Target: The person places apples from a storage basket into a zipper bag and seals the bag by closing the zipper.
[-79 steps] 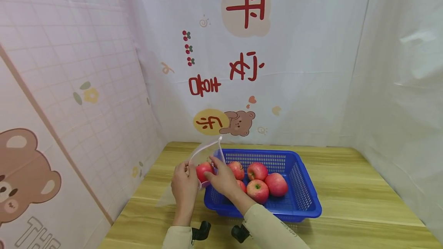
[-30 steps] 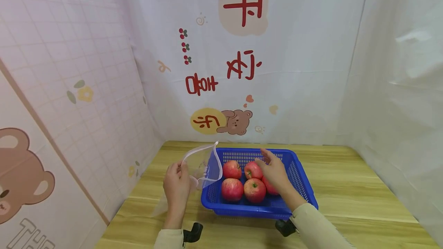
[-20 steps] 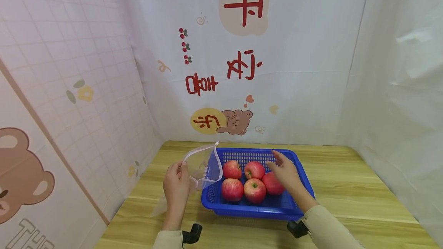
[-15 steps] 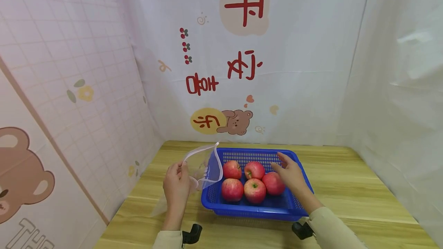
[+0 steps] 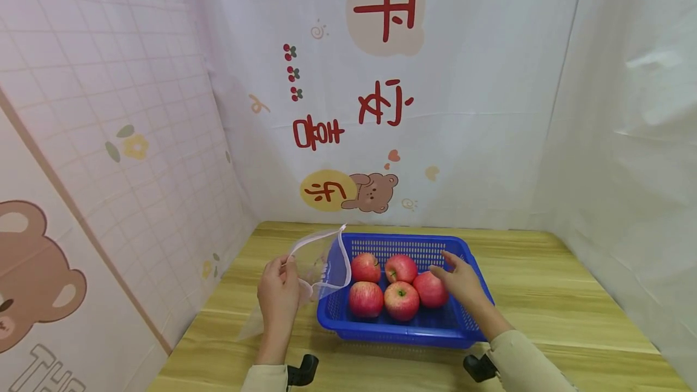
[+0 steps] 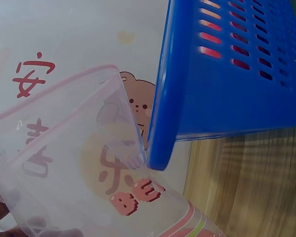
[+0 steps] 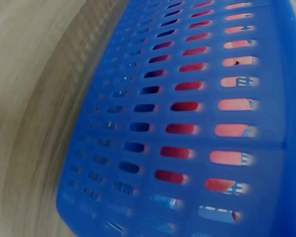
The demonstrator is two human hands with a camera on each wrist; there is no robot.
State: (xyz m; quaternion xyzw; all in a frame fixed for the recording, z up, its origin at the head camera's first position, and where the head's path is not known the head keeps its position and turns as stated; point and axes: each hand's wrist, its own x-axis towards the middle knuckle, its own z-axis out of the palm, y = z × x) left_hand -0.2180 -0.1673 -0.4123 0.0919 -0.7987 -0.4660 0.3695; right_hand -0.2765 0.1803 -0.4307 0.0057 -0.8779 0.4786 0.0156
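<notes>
Head view alone shows both hands and the fruit: left hand (image 5: 279,296) pinches the rim of a clear zip bag (image 5: 320,262), held open just left of the blue basket (image 5: 472,313) on the tabletop (image 5: 550,295). Right hand (image 5: 463,282), fingers loosely spread, rests against one apple (image 5: 429,290) in the basket. Left wrist view shows only bag (image 6: 74,163) and basket corner (image 6: 227,74); right wrist view only a blurred basket wall (image 7: 187,123). Count: five apples, one basket, one bag.
</notes>
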